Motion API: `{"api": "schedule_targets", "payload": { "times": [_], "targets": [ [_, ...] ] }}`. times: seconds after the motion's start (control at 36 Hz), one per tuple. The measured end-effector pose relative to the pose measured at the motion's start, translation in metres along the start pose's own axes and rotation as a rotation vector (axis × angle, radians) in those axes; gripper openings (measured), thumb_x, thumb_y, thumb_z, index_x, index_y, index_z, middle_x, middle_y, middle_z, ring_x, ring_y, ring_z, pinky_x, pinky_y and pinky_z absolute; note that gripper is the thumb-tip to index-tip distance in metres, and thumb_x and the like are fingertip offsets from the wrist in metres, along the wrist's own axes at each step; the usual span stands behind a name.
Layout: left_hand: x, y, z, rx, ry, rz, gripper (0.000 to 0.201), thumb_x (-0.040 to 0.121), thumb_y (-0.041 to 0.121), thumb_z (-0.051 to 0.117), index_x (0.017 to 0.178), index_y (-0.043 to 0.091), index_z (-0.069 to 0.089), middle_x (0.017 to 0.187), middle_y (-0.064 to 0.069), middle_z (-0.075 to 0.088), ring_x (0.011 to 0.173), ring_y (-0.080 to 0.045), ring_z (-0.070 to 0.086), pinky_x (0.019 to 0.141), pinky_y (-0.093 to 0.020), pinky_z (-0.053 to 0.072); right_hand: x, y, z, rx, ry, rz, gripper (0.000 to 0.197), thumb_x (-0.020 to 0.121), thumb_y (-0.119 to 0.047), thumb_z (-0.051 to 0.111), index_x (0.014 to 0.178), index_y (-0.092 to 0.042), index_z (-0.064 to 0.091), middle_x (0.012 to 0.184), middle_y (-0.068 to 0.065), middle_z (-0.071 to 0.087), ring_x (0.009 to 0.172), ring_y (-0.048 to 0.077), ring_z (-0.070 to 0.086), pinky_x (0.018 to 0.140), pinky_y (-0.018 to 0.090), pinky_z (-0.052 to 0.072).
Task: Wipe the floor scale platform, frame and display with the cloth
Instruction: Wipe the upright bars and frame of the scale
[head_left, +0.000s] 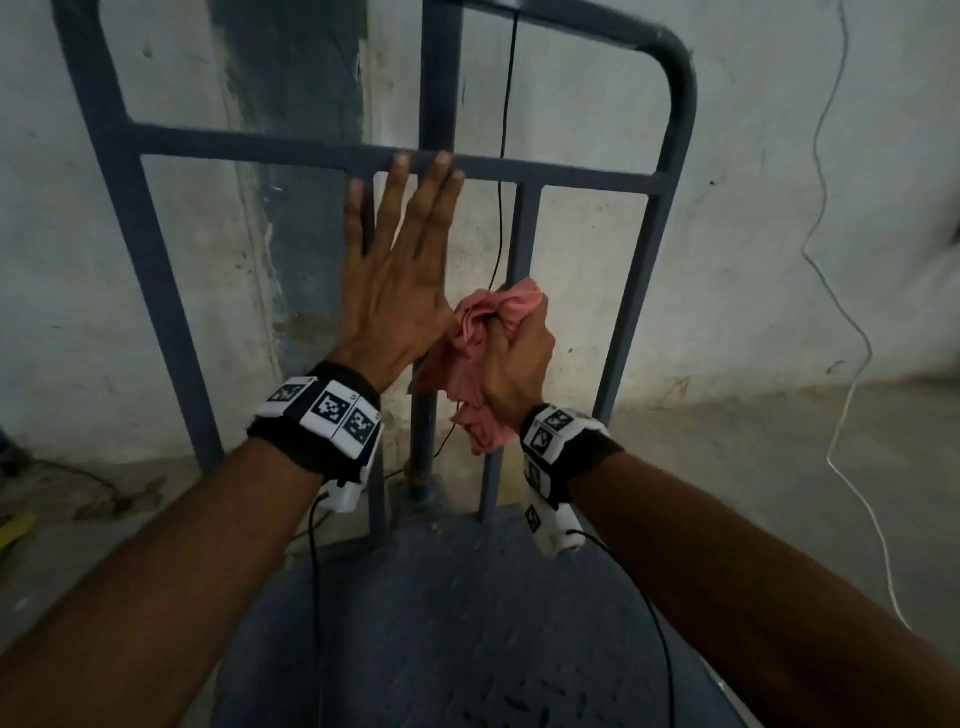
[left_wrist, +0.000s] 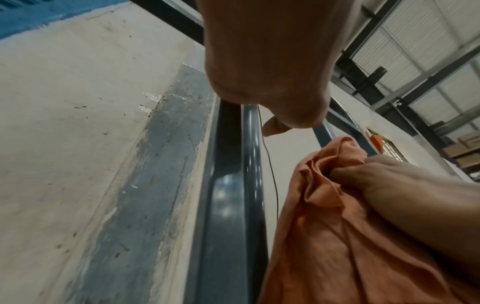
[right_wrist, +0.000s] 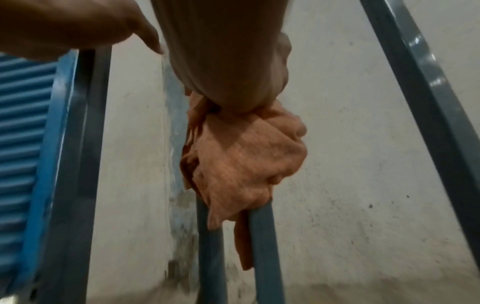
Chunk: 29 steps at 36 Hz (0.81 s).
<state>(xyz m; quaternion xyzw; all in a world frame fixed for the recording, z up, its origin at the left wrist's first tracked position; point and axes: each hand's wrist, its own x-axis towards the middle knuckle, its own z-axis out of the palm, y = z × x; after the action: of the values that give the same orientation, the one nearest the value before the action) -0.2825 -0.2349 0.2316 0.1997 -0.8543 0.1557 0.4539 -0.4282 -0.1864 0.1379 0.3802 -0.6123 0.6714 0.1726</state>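
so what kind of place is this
Probably a warehouse or industrial shed: a steel floor scale frame against a scuffed plastered wall, bare concrete floor, and steel roof beams with stacked boxes.

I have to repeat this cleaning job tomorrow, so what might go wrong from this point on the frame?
1. A thin black cable hangs right beside the upright bar that the right hand grips through the cloth; a stroke might snag it.
2. Loose cloth dangles below the fist and might catch on the frame.
3. The left hand lies flat with fingertips on the crossbar; the wiping fist might bump it.
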Motion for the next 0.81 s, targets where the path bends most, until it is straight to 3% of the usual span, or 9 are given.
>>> {"api": "schedule_targets", "payload": {
  "times": [0.06,0.14,0.25,0.33,0.39,0.47,0.58,0.69,0.81],
  "targets": [
    [-0.005,-0.004,0.010,0.070,0.039,-0.020,0.087,0.079,0.026,0.033,0.162,0.012,0.009,0.169,-0.007,0.002,0.156,-0.034,0.002,0.120,-0.052,-0.014,-0.011,0.013,0.001,-0.033,-0.017,0.028,0.007,0.103,-0.019,0.051,0.102,-0.013,0.052,0.079,-0.014,0.057,0.065,-0.006,0.056,0.058,0.007,0.042],
    [-0.009,-0.010,0.025,0.181,0.062,-0.057,0.105,0.071,0.007,0.055,0.162,0.014,0.004,0.170,-0.006,0.004,0.156,-0.032,0.004,0.121,-0.061,-0.002,-0.027,0.029,0.000,-0.070,-0.063,0.053,0.013,0.103,-0.024,0.050,0.107,-0.012,0.052,0.083,-0.013,0.060,0.068,-0.005,0.058,0.061,0.011,0.044],
    [-0.008,-0.011,0.031,0.158,0.087,-0.058,0.101,0.072,0.009,0.051,0.162,0.013,0.005,0.170,-0.007,0.007,0.156,-0.032,0.005,0.122,-0.063,0.003,-0.007,0.019,-0.005,-0.044,-0.092,0.004,0.014,0.101,-0.020,0.054,0.108,-0.008,0.053,0.086,-0.007,0.063,0.071,-0.002,0.060,0.062,0.017,0.050],
    [-0.010,-0.012,0.030,0.087,0.108,-0.054,0.080,0.085,0.026,0.033,0.161,0.009,0.013,0.169,-0.010,0.011,0.156,-0.032,0.008,0.122,-0.058,-0.001,0.021,0.000,-0.006,-0.017,-0.056,-0.088,0.014,0.101,-0.018,0.055,0.106,-0.006,0.054,0.087,-0.007,0.063,0.074,0.001,0.062,0.064,0.021,0.053],
    [-0.011,-0.011,0.028,0.056,0.116,-0.061,0.078,0.086,0.032,0.024,0.160,0.008,0.018,0.168,-0.011,0.013,0.155,-0.032,0.009,0.123,-0.056,-0.001,0.024,-0.004,0.000,-0.017,-0.004,-0.094,0.019,0.101,-0.023,0.056,0.110,-0.006,0.054,0.090,-0.006,0.065,0.075,0.001,0.063,0.066,0.019,0.052],
    [-0.011,-0.011,0.031,0.074,0.135,-0.062,0.082,0.081,0.022,0.033,0.160,0.007,0.018,0.168,-0.011,0.014,0.155,-0.031,0.010,0.123,-0.055,0.000,0.004,0.005,0.007,-0.069,0.049,-0.047,0.020,0.102,-0.025,0.055,0.116,-0.011,0.051,0.090,-0.005,0.065,0.073,0.002,0.062,0.065,0.013,0.050],
    [-0.010,-0.013,0.037,0.125,0.162,-0.071,0.096,0.071,0.007,0.052,0.160,0.007,0.016,0.168,-0.011,0.015,0.155,-0.031,0.010,0.124,-0.054,0.002,-0.027,0.021,0.003,-0.098,-0.002,0.000,0.012,0.103,-0.019,0.054,0.108,-0.019,0.044,0.083,-0.013,0.056,0.070,-0.007,0.054,0.060,0.004,0.043],
    [-0.012,-0.011,0.032,0.106,0.164,-0.079,0.094,0.071,0.006,0.049,0.160,0.005,0.018,0.168,-0.013,0.015,0.155,-0.032,0.011,0.125,-0.054,0.004,-0.021,0.016,0.001,-0.123,-0.012,0.045,0.013,0.102,-0.025,0.054,0.106,-0.017,0.045,0.085,-0.006,0.059,0.069,-0.003,0.054,0.059,0.011,0.041],
    [-0.024,-0.013,0.028,-0.037,0.206,-0.057,0.086,0.073,0.007,0.042,0.157,-0.002,0.024,0.165,-0.021,0.019,0.153,-0.037,0.015,0.124,-0.055,0.011,0.003,-0.005,0.002,-0.059,0.036,-0.027,0.016,0.100,-0.022,0.056,0.112,-0.015,0.048,0.090,-0.005,0.061,0.075,-0.003,0.058,0.062,0.005,0.044]
  ]
}}
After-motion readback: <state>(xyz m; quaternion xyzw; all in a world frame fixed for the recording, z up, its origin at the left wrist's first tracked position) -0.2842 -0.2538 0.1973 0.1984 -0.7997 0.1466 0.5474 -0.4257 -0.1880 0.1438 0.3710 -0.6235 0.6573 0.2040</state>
